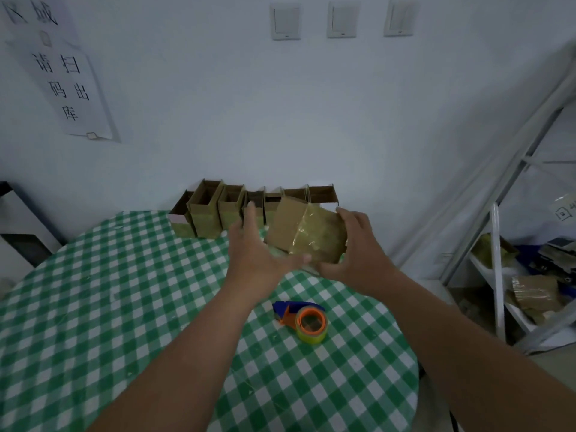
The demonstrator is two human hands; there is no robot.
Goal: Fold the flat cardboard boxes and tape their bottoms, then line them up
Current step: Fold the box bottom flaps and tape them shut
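From the head camera I see my right hand (pixel 355 244) gripping a small brown cardboard box (pixel 307 233) whose upturned bottom is covered with glossy clear tape; the fingers curl over its far right edge and the thumb wraps under the near corner. The box is tilted and held above the far part of the round table with a green-and-white checked cloth (pixel 93 307).

My left hand (pixel 254 249) is just beside the box on its left, fingers straight and loosely spread, pointing toward the wall. Its thumb reaches to the box's lower corner; I cannot tell whether it truly touches.

Behind both hands, a row of open-topped brown cardboard boxes (pixel 218 210) stands upright along the white wall (pixel 218 104), side by side at the table's back edge; the held box overlaps the right part of that row in my view.

Nearer to me on the cloth lies a blue-and-orange tape dispenser with a roll of clear tape (pixel 304 319), well apart from the boxes.

To the right stands a white metal shelf (pixel 498 275) with taped cardboard on it. A paper notice (pixel 65 79) hangs on the wall at left, and three light switches (pixel 341 20) sit up high.
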